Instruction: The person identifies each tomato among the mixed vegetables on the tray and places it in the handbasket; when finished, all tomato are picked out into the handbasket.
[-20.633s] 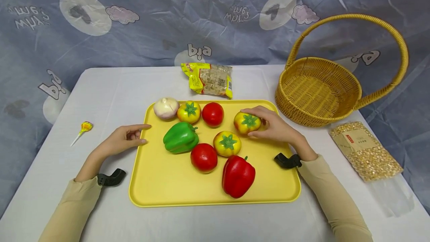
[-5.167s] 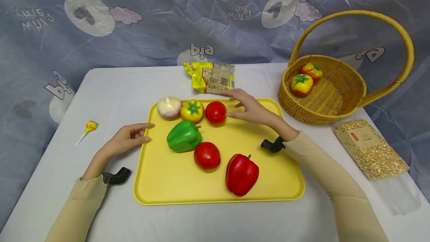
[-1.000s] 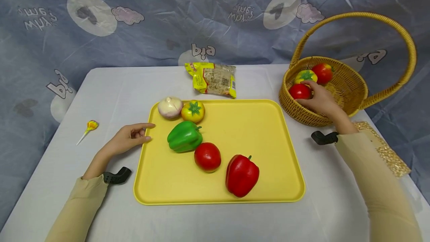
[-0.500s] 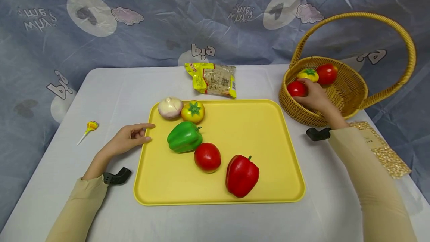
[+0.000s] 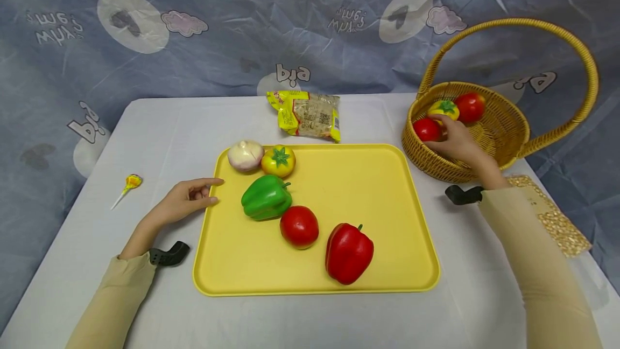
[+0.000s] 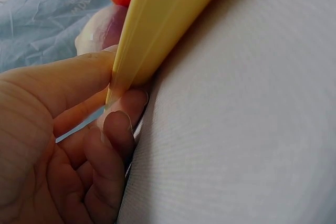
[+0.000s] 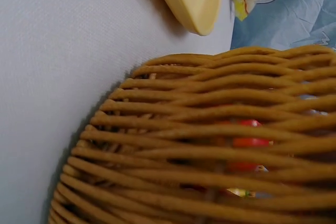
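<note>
My right hand [image 5: 457,141] reaches inside the wicker basket [image 5: 421,158], thumb and fingers round a smooth red tomato [image 5: 427,129]. Touching it is a yellow fruit with a green star-shaped calyx [image 5: 443,107]; a mostly red one [image 5: 471,107] lies behind. The basket's weave [image 7: 173,145] hides that hand in the right wrist view. At the yellow tray's left rim [image 5: 199,241], my left hand [image 5: 186,198] grips the edge, some fingers curled beneath it in the left wrist view. On the tray lie a green bell pepper [image 5: 266,197], red tomato [image 5: 299,227] and red bell pepper [image 5: 349,253].
A garlic bulb [image 5: 245,155] and another yellow fruit [image 5: 278,161] sit at the tray's back left corner. Behind the tray lies a yellow snack packet [image 5: 307,114]. A lollipop [image 5: 128,187] is far left; a bag of corn kernels [image 5: 557,225] lies partly under the right forearm.
Two yellow fruits and a red tomato went from tray to basket over these frames. In the last second my right hand shifted slightly left with the tomato; the mostly red fruit shifted right.
</note>
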Action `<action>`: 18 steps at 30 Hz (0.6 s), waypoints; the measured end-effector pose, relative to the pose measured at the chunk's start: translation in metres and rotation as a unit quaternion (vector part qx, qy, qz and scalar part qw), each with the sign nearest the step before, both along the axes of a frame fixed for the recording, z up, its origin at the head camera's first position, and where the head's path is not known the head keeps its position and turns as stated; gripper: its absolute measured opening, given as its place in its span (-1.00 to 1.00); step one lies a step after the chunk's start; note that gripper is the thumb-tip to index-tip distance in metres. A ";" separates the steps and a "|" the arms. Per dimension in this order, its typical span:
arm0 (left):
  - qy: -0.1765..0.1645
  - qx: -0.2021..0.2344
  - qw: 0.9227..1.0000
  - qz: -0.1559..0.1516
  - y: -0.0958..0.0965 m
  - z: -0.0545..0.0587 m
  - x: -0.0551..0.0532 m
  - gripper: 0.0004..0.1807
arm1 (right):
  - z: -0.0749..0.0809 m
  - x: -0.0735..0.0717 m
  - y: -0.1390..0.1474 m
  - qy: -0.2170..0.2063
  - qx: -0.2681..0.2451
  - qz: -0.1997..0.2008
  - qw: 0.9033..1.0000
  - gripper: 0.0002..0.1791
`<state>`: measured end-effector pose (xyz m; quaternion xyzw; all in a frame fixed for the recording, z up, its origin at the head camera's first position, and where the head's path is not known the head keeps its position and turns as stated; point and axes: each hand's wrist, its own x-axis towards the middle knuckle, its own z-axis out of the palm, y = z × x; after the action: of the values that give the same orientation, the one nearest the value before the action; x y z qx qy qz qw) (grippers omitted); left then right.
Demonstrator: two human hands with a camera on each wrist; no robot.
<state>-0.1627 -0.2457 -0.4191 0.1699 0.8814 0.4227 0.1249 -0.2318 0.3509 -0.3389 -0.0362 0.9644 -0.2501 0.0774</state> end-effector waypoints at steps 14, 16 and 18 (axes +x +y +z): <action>0.006 -0.007 1.000 -0.002 -0.001 -0.001 -0.002 -0.56 | 0.024 0.025 -0.001 0.046 0.019 -0.019 0.999 -0.12; 0.004 -0.006 1.000 -0.003 -0.001 -0.002 -0.001 -0.56 | 0.025 0.027 -0.004 0.072 0.012 -0.018 0.997 -0.17; 0.003 -0.004 1.000 -0.005 -0.001 -0.002 -0.001 -0.56 | 0.026 0.030 -0.008 0.103 -0.003 -0.014 0.995 -0.21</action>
<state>-0.1635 -0.2463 -0.4211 0.1745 0.8826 0.4181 0.1252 -0.2016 0.3427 -0.3125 -0.0480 0.9670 -0.2489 -0.0256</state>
